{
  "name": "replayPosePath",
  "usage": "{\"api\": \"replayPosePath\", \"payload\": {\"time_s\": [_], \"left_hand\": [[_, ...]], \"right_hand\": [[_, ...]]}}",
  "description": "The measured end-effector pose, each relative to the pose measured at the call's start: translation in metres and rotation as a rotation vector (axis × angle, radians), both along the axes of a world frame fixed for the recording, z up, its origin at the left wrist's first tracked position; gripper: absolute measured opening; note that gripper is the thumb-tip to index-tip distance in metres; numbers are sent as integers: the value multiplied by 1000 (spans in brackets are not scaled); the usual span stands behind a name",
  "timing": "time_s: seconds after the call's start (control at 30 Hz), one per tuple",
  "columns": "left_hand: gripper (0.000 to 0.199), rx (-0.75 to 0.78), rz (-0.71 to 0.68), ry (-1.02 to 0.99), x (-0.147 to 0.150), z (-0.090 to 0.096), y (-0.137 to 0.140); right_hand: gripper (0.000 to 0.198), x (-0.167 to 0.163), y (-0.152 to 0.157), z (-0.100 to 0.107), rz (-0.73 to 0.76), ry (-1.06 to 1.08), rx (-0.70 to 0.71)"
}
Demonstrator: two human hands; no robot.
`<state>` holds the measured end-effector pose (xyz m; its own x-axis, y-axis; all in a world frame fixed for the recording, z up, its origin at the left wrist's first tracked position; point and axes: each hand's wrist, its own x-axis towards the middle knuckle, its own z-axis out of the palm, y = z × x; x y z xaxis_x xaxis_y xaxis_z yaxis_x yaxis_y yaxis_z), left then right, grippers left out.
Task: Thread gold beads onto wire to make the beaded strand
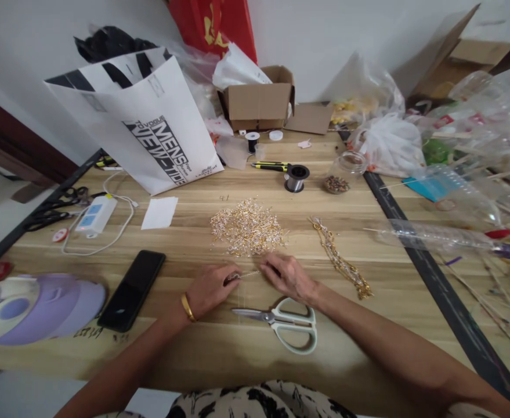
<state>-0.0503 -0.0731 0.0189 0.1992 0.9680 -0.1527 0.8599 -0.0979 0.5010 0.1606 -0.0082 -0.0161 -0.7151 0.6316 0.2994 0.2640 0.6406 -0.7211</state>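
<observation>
Between my two hands runs a thin beaded strand (pixel 250 273). My left hand (pixel 213 287), with a gold bangle at the wrist, is closed on the strand's left end, and part of the strand is hidden in the fingers. My right hand (pixel 287 276) is closed at the other end, its fingertips close to the front of a pile of small gold and clear beads (pixel 248 226). Scissors (pixel 292 325) with pale handles lie just below my hands, blades pointing left. Right of the pile rest several finished-looking beaded strands (pixel 342 261).
A black phone (pixel 131 290) and a white power strip (pixel 97 215) are on the left. Behind the beads stand a wire spool (pixel 296 178), a utility knife (pixel 270 166) and a jar of dark beads (pixel 337 184). A white paper bag (pixel 150 128) and a cardboard box (pixel 259 104) stand behind; plastic bottles (pixel 450 186) crowd the right.
</observation>
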Motion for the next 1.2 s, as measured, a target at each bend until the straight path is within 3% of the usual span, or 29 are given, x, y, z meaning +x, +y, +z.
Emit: {"api": "replayPosePath", "payload": {"time_s": [0.17, 0.37, 0.57, 0.7, 0.77, 0.87, 1.0, 1.2], "left_hand": [[18, -92, -12, 46, -8, 7, -3], [21, -167, 18, 1, -18, 13, -5], [23, -168, -11, 89, -29, 18, -3], [24, -93, 41, 149, -31, 27, 5], [22, -24, 72, 55, -24, 30, 11], [21, 59, 35, -236, -2, 29, 21], [26, 30, 23, -597, 31, 15, 33], [35, 138, 124, -656, 46, -12, 36]], "right_hand": [[14, 1, -1, -3, 5, -64, 126], [13, 1, -2, -2, -15, -73, 177], [13, 1, -2, -4, 18, -65, 194], [13, 1, -1, -6, 33, -79, 189], [13, 1, -1, -6, 35, -80, 183], [12, 2, -2, -6, 31, -69, 164], [10, 1, -2, -5, 18, -65, 130], [8, -1, -1, -4, -1, -95, 123]]}}
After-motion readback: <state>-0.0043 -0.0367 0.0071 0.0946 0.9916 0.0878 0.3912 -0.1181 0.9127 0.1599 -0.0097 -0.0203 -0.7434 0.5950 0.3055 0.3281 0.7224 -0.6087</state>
